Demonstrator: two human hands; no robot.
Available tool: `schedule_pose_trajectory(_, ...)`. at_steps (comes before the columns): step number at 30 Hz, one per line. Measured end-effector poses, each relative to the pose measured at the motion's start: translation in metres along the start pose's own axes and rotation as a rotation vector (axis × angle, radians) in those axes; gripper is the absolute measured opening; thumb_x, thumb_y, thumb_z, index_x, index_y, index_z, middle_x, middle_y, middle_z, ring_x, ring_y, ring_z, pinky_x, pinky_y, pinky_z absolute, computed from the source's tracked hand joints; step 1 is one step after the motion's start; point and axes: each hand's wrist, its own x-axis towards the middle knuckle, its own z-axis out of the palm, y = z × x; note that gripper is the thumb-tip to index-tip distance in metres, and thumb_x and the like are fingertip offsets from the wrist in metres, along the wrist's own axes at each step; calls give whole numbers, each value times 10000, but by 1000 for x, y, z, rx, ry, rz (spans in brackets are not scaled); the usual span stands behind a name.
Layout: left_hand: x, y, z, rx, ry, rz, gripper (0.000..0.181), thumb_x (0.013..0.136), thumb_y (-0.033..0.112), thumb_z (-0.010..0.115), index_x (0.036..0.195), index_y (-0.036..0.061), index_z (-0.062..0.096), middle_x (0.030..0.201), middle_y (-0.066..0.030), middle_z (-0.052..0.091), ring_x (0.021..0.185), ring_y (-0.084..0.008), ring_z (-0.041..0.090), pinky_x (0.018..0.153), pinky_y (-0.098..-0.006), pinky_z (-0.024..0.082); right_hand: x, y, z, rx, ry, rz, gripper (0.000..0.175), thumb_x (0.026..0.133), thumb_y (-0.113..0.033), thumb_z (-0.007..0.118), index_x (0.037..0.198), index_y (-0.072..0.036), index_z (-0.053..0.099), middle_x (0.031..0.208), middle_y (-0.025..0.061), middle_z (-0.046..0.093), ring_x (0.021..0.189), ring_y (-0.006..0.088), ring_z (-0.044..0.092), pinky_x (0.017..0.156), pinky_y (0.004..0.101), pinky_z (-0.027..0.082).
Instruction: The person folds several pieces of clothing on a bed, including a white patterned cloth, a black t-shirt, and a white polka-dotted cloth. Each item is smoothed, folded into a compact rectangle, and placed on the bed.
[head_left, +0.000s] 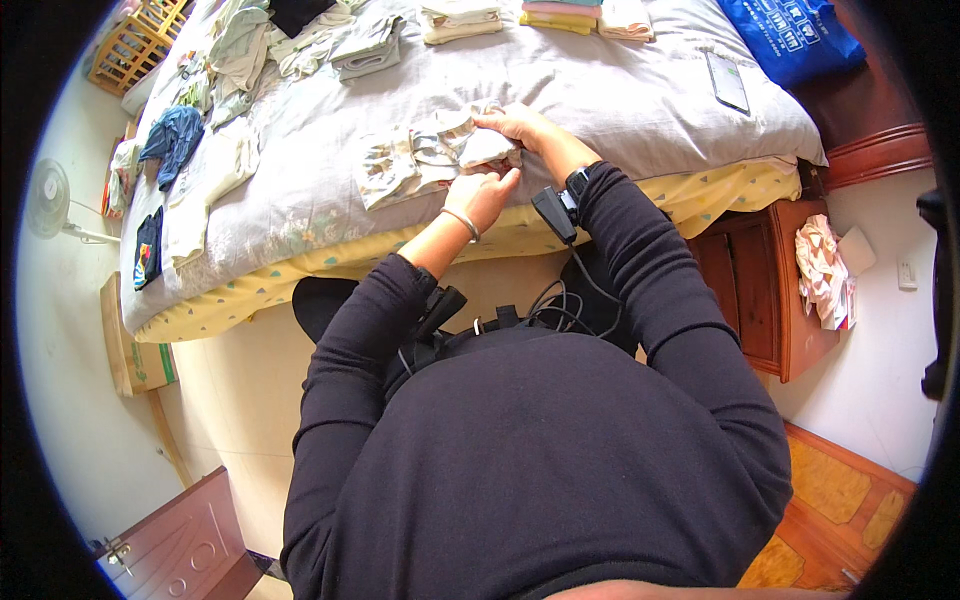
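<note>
A small patterned cloth garment (431, 150) lies on the grey bedspread near the bed's front edge, its right end bunched up. My left hand (480, 199), with a bangle at the wrist, grips the near side of the bunched end. At the far right side of that end, my right hand (514, 124) holds the fabric between thumb and fingers. Farther back lie a folded grey cloth stack (367, 49), a folded white stack (460, 19) and a pink and yellow stack (561, 15).
Loose clothes (236, 60) are heaped at the back left, with a blue garment (174, 142) and a white one (187, 225) nearer. On the right are a phone (727, 81), a blue bag (799, 37) and a wooden nightstand (787, 292). A cable hangs by my right wrist.
</note>
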Motion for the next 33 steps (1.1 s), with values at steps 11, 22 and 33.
schedule_pose_trajectory(11, 19, -23, 0, 152, -91, 98, 118, 791, 178, 536, 844, 83, 584, 678, -107, 636, 605, -258, 640, 598, -388, 505, 6, -1, -7, 131, -140, 64, 413, 764, -295, 745, 1018, 6, 623, 929, 82, 664, 787, 159, 625, 661, 290, 501)
schedule_pose_trajectory(22, -1, -64, -47, -235, -144, -236, 281, 889, 287, 523, 851, 28, 626, 783, -196, 630, 768, -359, 613, 694, -422, 478, -6, -3, -11, 129, -182, 76, 418, 785, -348, 716, 1051, -38, 625, 936, 53, 661, 777, 138, 618, 636, 286, 499)
schedule_pose_trajectory(33, 34, -117, -68, -362, -544, -460, 206, 822, 247, 598, 789, 77, 709, 590, -52, 640, 502, -121, 572, 556, -310, 478, 2, 12, -23, 240, -332, 22, 603, 821, -380, 661, 1297, -68, 463, 1252, 92, 530, 1109, 217, 506, 869, 351, 438)
